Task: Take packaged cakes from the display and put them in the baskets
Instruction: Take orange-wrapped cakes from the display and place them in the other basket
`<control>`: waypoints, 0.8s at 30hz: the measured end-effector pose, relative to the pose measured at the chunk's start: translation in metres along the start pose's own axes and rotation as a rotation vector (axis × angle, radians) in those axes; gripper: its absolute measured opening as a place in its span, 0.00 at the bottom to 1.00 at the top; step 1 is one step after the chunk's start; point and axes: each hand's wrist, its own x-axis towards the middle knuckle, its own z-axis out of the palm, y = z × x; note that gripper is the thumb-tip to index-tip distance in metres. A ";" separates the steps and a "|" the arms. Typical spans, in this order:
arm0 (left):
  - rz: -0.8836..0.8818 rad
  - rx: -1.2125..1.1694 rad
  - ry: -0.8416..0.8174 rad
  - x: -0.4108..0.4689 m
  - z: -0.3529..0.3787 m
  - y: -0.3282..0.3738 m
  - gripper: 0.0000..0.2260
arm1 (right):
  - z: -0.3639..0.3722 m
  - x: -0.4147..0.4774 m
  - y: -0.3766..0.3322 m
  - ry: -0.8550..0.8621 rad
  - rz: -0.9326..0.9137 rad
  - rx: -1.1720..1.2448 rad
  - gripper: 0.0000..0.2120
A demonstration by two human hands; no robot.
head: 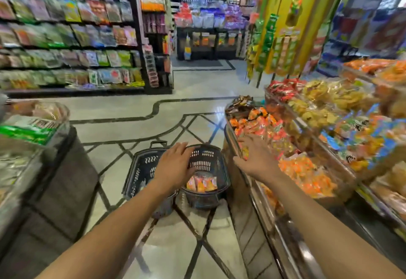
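Our left hand point(175, 166), fingers spread and holding nothing, hovers above the left basket point(142, 169) and the right basket point(211, 158), where orange packaged cakes point(202, 184) lie. Our right hand point(257, 158), fingers splayed, sits over orange packets point(265, 129) in the display point(229, 134).

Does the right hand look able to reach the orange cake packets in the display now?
Probably yes: the right hand hovers over the display rim, fingers open, and nothing lies between it and the orange cake packets.
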 end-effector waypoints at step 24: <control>-0.026 -0.128 -0.359 0.310 0.225 -0.192 0.32 | 0.218 0.381 0.060 -0.365 0.225 0.093 0.28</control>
